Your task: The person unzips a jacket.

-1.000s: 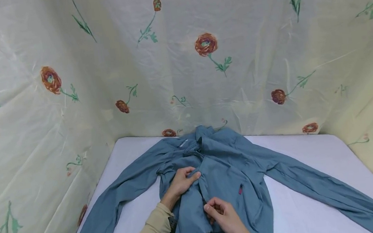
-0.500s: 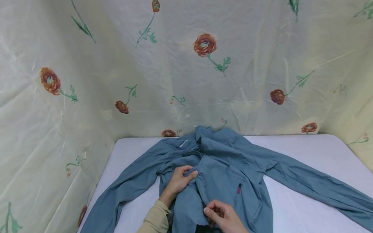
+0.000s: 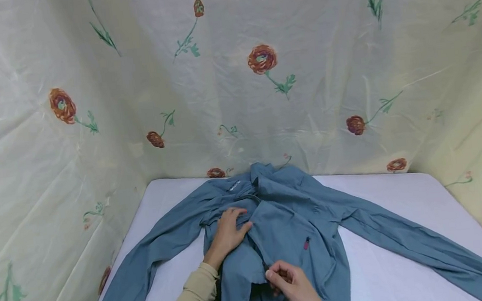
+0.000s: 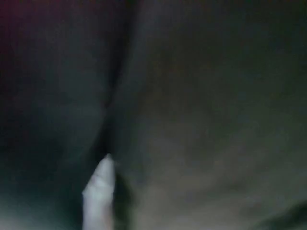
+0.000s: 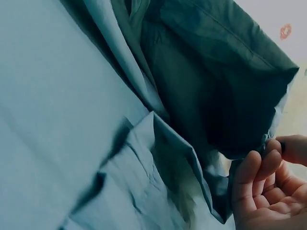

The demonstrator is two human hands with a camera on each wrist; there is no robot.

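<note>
A blue-grey jacket lies face up, collar at the far side and sleeves spread. My left hand rests on its upper front beside the front opening, thumb and fingers spread apart with cloth showing between them. Lower down, my right hand pinches the jacket's front edge, where a small dark zipper part shows at the fingertips. In the right wrist view, the thumb and curled fingers hold this edge while the lower front panel stands raised beside them. The left wrist view is dark and blurred, with one pale fingertip.
The jacket lies on a table with a white cover. Pale curtains with flower prints stand close behind it and along both sides. One jacket sleeve runs to the near left, the other to the near right.
My left thumb and fingers have spread apart from the front edge, and that hand has shifted slightly up. My right hand has moved slightly down, keeping its pinch; the lower panel is lifted more.
</note>
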